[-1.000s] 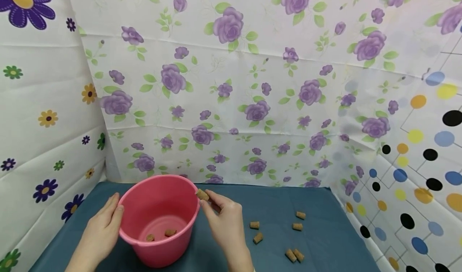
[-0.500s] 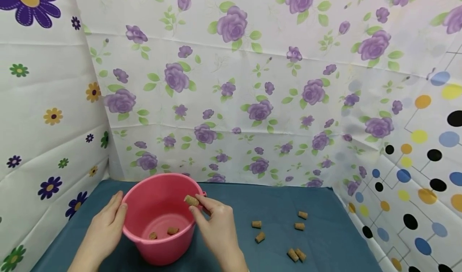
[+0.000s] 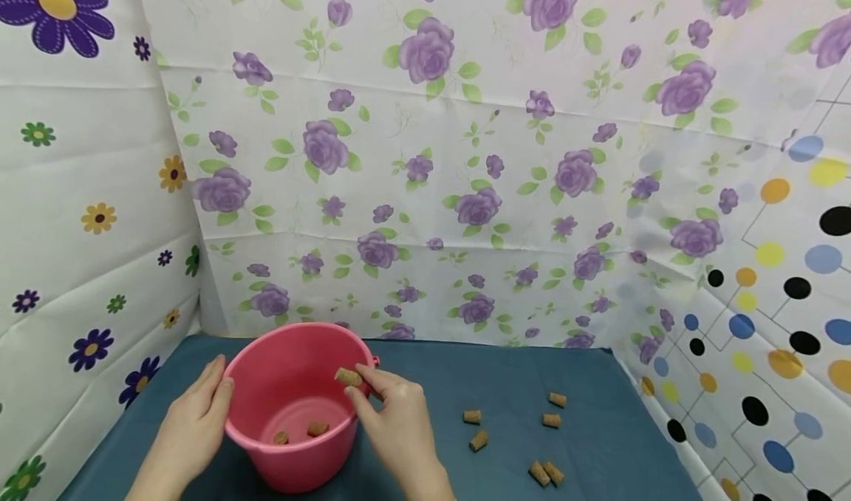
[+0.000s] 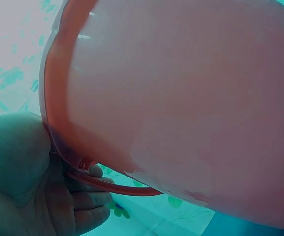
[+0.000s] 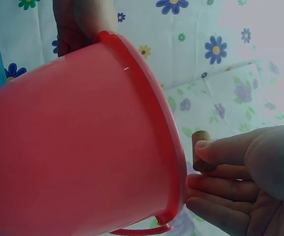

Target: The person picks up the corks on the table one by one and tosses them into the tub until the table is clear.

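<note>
A pink bucket [image 3: 299, 448] stands on the dark blue cloth, its mouth facing up and towards me. My left hand [image 3: 189, 420] holds its left side at the rim; in the left wrist view the fingers [image 4: 90, 206] lie by the bucket's thin handle [image 4: 117, 188]. Between thumb and fingers, my right hand [image 3: 399, 416] pinches a wine cork [image 3: 348, 377] just inside the right rim. The right wrist view shows this cork [image 5: 201, 150] upright at the thumb tip, with the lower fingers close against the rim. Two corks, one of them here [image 3: 318, 428], lie on the bucket's floor.
Several corks lie loose on the cloth [image 3: 505, 383] right of the bucket, among them a pair [image 3: 547, 474] side by side near the front. Floral sheets [image 3: 425, 154] hang behind and on the left, and a dotted sheet [image 3: 764, 353] on the right.
My right hand has carried the cork leftwards, from outside the right rim to over the bucket's opening. The left hand keeps its place on the bucket.
</note>
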The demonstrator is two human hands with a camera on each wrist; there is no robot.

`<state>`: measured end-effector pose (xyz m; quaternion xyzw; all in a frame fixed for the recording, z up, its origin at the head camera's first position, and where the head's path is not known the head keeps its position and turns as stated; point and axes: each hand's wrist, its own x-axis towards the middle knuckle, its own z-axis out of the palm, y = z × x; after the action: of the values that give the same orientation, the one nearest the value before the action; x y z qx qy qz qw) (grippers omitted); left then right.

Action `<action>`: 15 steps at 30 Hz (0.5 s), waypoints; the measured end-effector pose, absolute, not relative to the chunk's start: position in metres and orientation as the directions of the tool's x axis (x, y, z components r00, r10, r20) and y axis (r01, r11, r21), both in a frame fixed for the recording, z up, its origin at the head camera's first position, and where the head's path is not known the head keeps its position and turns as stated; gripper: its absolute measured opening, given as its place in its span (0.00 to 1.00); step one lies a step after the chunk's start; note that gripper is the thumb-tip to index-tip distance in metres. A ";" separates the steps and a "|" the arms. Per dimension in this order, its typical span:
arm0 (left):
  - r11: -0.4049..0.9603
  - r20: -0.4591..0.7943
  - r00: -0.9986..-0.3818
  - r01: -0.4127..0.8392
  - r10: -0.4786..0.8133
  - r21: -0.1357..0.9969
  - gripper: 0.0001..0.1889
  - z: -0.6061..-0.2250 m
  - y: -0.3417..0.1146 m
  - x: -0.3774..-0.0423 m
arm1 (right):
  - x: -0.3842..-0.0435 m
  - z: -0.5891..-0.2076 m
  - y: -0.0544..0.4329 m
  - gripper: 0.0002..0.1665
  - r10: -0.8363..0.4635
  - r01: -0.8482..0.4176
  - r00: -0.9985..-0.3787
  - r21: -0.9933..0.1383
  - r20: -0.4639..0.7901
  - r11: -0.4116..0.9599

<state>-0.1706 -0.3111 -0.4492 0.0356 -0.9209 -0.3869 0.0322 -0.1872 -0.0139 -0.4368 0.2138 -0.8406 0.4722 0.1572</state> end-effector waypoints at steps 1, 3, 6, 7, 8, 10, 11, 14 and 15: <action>0.698 0.035 -0.995 -0.039 -0.091 0.715 0.40 -0.449 -0.311 -0.170 | -0.188 -0.437 -0.014 0.18 -0.215 -0.513 -0.856 -0.722 0.470 0.464; 0.697 0.042 -0.995 -0.035 -0.093 0.716 0.40 -0.449 -0.311 -0.170 | -0.188 -0.437 -0.014 0.18 -0.220 -0.525 -0.848 -0.706 0.483 0.474; 0.699 0.054 -0.994 -0.027 -0.094 0.715 0.39 -0.450 -0.311 -0.170 | -0.189 -0.437 -0.015 0.18 -0.226 -0.539 -0.837 -0.681 0.499 0.496; 0.699 0.055 -0.994 -0.027 -0.095 0.715 0.39 -0.450 -0.311 -0.170 | -0.189 -0.437 -0.015 0.18 -0.229 -0.543 -0.834 -0.674 0.502 0.501; 0.699 0.056 -0.994 -0.027 -0.096 0.715 0.39 -0.450 -0.311 -0.170 | -0.189 -0.437 -0.015 0.18 -0.232 -0.546 -0.832 -0.669 0.505 0.504; 0.699 0.056 -0.994 -0.028 -0.096 0.715 0.39 -0.450 -0.311 -0.170 | -0.188 -0.437 -0.015 0.18 -0.237 -0.547 -0.831 -0.666 0.503 0.507; 0.699 0.056 -0.994 -0.027 -0.096 0.715 0.40 -0.450 -0.311 -0.170 | -0.187 -0.436 -0.016 0.18 -0.239 -0.549 -0.830 -0.663 0.503 0.509; 0.699 0.056 -0.994 -0.026 -0.094 0.715 0.40 -0.451 -0.311 -0.170 | -0.183 -0.435 -0.018 0.19 -0.248 -0.563 -0.820 -0.649 0.516 0.512; 0.699 0.056 -0.994 -0.025 -0.093 0.715 0.40 -0.451 -0.311 -0.170 | -0.182 -0.434 -0.018 0.19 -0.250 -0.571 -0.814 -0.642 0.524 0.511</action>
<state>-0.1697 -0.3105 -0.4510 0.0321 -0.9205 -0.3869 0.0439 -0.1822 -0.0183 -0.4341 0.2419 -0.8491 0.4313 0.1859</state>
